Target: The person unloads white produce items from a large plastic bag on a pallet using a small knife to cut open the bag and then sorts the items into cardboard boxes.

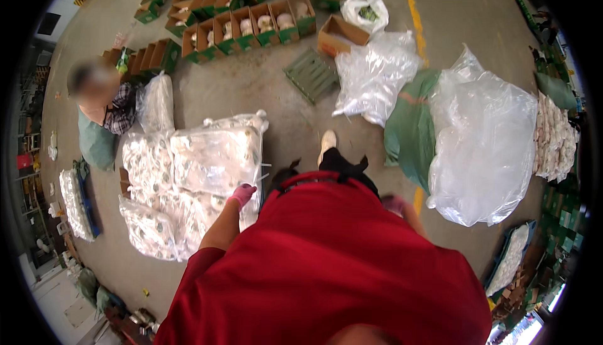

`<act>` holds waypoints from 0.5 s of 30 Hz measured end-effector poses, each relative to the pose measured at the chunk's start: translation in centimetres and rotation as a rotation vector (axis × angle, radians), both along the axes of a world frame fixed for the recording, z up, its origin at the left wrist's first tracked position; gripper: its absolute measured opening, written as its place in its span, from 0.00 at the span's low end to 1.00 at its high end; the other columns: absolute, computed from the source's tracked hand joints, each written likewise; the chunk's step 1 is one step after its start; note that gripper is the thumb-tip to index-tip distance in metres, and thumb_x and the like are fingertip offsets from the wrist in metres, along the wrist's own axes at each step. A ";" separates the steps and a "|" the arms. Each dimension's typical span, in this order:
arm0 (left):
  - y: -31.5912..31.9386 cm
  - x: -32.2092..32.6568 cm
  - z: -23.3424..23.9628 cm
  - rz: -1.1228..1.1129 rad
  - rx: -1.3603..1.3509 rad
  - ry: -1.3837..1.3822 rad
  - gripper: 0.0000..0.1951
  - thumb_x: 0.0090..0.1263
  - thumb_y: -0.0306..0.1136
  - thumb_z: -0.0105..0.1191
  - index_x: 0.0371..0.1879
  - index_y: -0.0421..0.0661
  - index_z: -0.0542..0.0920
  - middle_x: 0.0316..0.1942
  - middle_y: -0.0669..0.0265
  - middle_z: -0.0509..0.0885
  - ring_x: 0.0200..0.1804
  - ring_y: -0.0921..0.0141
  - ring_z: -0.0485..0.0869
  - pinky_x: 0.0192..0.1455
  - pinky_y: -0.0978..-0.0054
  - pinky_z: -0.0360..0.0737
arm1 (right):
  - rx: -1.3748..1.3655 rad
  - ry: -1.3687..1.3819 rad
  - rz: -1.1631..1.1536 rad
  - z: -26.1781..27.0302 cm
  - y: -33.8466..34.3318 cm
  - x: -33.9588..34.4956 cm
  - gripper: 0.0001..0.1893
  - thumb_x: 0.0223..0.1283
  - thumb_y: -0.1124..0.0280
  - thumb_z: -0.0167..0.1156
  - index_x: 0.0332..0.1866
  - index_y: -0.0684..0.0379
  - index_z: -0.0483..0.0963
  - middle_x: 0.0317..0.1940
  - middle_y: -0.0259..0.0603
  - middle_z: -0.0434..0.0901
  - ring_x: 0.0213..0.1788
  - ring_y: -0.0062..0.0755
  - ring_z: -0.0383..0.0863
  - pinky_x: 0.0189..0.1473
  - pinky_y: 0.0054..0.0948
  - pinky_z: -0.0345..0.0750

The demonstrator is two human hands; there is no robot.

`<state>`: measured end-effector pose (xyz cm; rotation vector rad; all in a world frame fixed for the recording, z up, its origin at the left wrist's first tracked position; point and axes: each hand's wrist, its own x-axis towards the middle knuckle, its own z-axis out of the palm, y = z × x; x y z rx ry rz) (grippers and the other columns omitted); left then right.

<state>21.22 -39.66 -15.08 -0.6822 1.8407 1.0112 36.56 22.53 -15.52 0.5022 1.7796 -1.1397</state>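
Note:
My left hand [243,194], in a pink glove, hangs by the right edge of a low stack of clear plastic bags [212,161]. Pale, rounded contents show through the plastic. Whether the fingers touch the stack, I cannot tell. White strips [265,165] stick out from the stack's side, just above that hand. Next to my right hip is my right hand [394,204], also gloved in pink and partly hidden by my red shirt [339,260]. Its fingers are too blurred to read. One light-coloured shoe [328,141] shows on the concrete floor.
A person [120,104] in a checked sleeve is beyond the stack at left. Rows of open cardboard boxes [247,29] stand ahead. A green slatted pallet [311,76] lies on the floor. Large clear plastic bags [480,151] and a green sack [412,123] are at right.

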 end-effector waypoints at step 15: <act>-3.0 -16.0 3.0 0.174 -0.056 0.045 0.26 0.65 0.43 0.60 0.57 0.38 0.76 0.48 0.59 0.83 0.51 0.68 0.79 0.55 0.72 0.74 | 0.127 0.183 -0.369 5.9 -6.3 -28.1 0.25 0.58 0.67 0.66 0.61 0.55 0.72 0.47 0.36 0.80 0.38 0.21 0.76 0.41 0.25 0.76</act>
